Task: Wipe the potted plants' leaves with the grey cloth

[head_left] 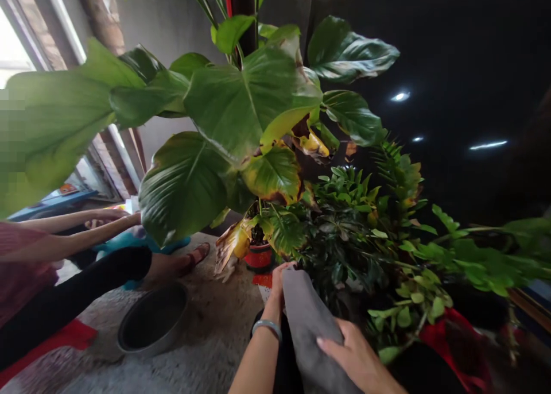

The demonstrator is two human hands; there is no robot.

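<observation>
A long folded piece of grey cloth point(307, 313) stretches from the lower edge of the view up to the plants. My left hand point(280, 282), with a pale bracelet on its wrist, closes on the cloth's far end; its fingertips are partly hidden behind the fabric. Nearer to me, my right hand point(355, 351) grips the cloth from the right side, its thumb pressed on top. Just beyond my left hand stands a red pot point(259, 257) holding a plant with large leaves point(249, 101), some yellow and browned at the edges.
Left of me, a dark round basin point(152, 319) rests on the rough floor point(215, 313). Another person's arms point(77, 233) and sandalled foot point(198, 256) reach in from the left. Dense smaller plants point(344, 233) crowd the right, with red material point(458, 342) below them.
</observation>
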